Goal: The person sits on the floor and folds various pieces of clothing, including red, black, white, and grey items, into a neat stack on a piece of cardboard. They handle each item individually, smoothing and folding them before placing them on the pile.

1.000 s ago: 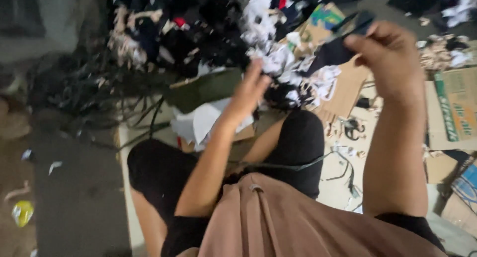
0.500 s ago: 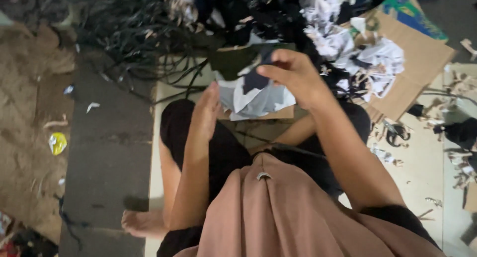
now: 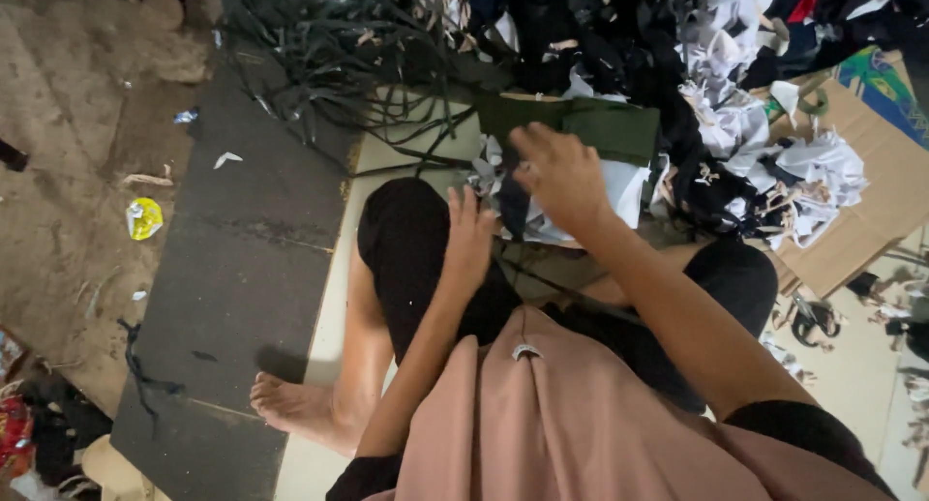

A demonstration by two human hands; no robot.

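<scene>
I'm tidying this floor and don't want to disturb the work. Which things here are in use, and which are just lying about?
In hand:
- right hand on the white fabric pieces
- left hand beside them, at a dark scrap
- green cloth just behind

Lying about:
- black strap tangle
- cardboard sheet
- yellow wrapper
- heap of mixed scraps

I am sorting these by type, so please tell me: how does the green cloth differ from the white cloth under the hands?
The green cloth is dark olive; the white cloth is pale. The green cloth lies farther from the person, flat and untouched; the white cloth lies nearer, partly covered by the right hand, with the left hand at its edge. Both are folded fabric pieces in one stack.
</scene>
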